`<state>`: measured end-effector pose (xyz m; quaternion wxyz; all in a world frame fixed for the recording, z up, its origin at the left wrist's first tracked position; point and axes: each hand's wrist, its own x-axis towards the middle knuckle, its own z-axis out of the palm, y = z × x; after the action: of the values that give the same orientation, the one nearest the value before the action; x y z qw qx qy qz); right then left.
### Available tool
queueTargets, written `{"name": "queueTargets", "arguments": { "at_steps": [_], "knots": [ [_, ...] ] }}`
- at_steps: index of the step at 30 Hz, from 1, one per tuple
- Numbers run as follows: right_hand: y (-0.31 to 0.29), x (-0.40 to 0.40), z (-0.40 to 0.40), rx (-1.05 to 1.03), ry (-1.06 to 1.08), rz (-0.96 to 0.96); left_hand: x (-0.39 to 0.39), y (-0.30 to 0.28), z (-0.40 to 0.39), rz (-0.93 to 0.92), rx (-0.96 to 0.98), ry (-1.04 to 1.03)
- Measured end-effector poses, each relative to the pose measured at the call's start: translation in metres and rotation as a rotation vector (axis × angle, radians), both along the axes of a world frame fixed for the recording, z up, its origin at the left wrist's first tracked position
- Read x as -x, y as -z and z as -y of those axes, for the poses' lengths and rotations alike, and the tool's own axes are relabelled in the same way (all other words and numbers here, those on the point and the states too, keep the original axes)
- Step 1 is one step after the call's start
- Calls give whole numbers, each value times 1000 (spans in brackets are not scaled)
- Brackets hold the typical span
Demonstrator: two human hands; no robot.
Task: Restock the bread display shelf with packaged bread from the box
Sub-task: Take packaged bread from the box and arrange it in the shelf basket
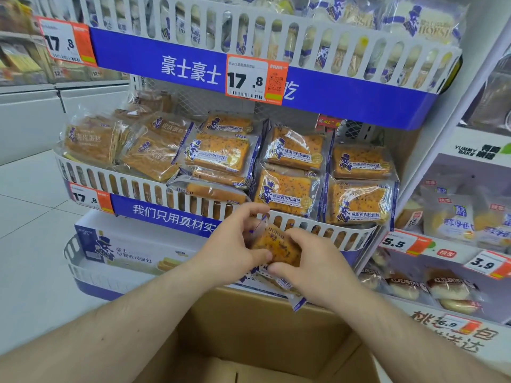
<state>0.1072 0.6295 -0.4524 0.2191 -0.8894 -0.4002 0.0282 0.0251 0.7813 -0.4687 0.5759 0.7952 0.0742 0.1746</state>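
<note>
A person stands at a bread display shelf (pixel 276 214) in a shop, seen from their own head looking down at two bare forearms. Both hands meet just below the white slatted front rail of the shelf's middle tier. The left hand (pixel 235 244) and the right hand (pixel 312 261) together hold one packaged bread (pixel 279 246), an orange-brown seeded loaf in clear wrap with blue print; the fingers of each hand curl round its opposite ends, thumbs on the near side. A second wrapped pack (pixel 287 288) seems to hang beneath the right hand, though whether that hand grips it too cannot be told. Directly below the hands, nearest the viewer, sits the open cardboard box (pixel 262 327); the part of its inside that shows looks bare, and the rest runs out of view, so how much stock remains cannot be told. Above the hands, the middle tier already carries rows of the same seeded bread (pixel 287 192) on the right half and browner cake packs (pixel 91 139) on the left half, stacked to rail height. The tier above that is crowded with pale packs (pixel 425 26). Judged from this, restocking looks well advanced: the held pack has left the box but is not yet on the shelf, and room appears tight, with the likeliest gap near the front centre of the middle tier.
</note>
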Motion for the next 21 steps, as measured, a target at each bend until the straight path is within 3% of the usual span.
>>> {"name": "queueTargets", "arguments": {
  "at_steps": [3,6,10,14,21],
  "knots": [
    [-31,-16,0,16,7,168,-2,-9,-12,133,17,-180],
    [-72,-36,-7,76,30,349,-2,-12,-29,176,-95,-372],
    [-102,-56,-30,245,17,490,-2,-2,-35,121,-186,-389],
    [-100,-73,-56,375,-37,450,-5,4,-38,72,-260,-374],
    [-86,-91,-76,335,-58,426,-4,11,-46,-1,-289,-394]
  ]
}}
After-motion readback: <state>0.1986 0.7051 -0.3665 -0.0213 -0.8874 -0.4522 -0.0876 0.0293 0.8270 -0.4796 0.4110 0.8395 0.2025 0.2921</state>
